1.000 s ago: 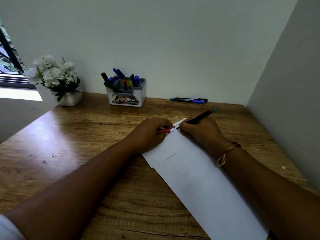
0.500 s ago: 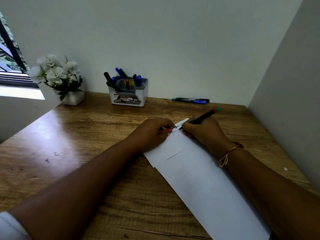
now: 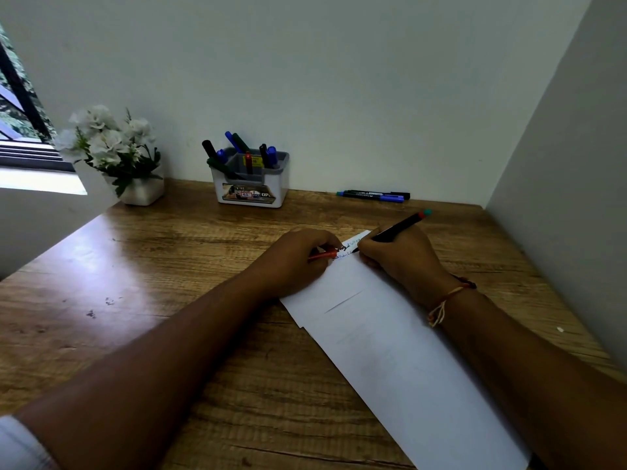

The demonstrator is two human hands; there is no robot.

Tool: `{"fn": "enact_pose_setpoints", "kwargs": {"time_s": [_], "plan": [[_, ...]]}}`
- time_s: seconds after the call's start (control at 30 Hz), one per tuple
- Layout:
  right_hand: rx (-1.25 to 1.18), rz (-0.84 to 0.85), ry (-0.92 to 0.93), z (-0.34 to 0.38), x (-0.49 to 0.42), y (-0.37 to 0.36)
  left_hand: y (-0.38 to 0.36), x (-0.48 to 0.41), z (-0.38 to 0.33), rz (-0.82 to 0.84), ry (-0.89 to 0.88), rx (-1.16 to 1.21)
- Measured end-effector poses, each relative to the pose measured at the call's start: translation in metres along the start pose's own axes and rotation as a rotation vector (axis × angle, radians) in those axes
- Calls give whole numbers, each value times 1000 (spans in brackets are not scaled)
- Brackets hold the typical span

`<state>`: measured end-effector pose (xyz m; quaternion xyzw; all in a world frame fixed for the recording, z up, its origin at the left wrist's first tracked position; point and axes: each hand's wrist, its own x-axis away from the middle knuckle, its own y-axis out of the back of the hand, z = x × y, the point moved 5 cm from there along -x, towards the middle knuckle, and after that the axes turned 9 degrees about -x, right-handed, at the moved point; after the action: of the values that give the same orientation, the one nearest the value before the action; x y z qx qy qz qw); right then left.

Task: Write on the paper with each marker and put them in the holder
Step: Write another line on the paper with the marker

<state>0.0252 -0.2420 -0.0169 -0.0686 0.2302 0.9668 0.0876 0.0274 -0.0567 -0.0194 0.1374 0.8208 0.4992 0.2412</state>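
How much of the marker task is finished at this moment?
Done: several markers stand in the holder. In hand: the right hand writes on the paper with a black marker; the left hand holds a red cap. Left: two markers by the wall.

White sleeve cuff [image 3: 20, 442] L; thread bracelet [image 3: 444, 301] R wrist.

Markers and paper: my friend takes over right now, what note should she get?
Right hand holds a black marker, tip on the paper at its far end.
Left hand rests on the paper, fingers around a red cap.
Holder at the wall already has several markers.
Two markers lie by the wall, not yet in the holder.
Left: finish writing, cap, drop it in, then those two.
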Motion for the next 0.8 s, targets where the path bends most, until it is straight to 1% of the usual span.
{"fn": "enact_pose_setpoints", "kwargs": {"time_s": [0.1,0.3,0.4,0.57,0.8], "plan": [[10,-4,14,1,0,0,0,-1,0,-6,-3,-5],[-34,15,-28,-4,-3,1,1,1,-1,-2,-2,-1],[-46,-4,-37,-4,-2,2,1,1,-2,-2,2,2],[2,3,-34,-3,-3,2,2,2,-2,-11,0,8],[-26,-9,-59,-6,-4,2,2,1,-1,-9,-3,7]]}}
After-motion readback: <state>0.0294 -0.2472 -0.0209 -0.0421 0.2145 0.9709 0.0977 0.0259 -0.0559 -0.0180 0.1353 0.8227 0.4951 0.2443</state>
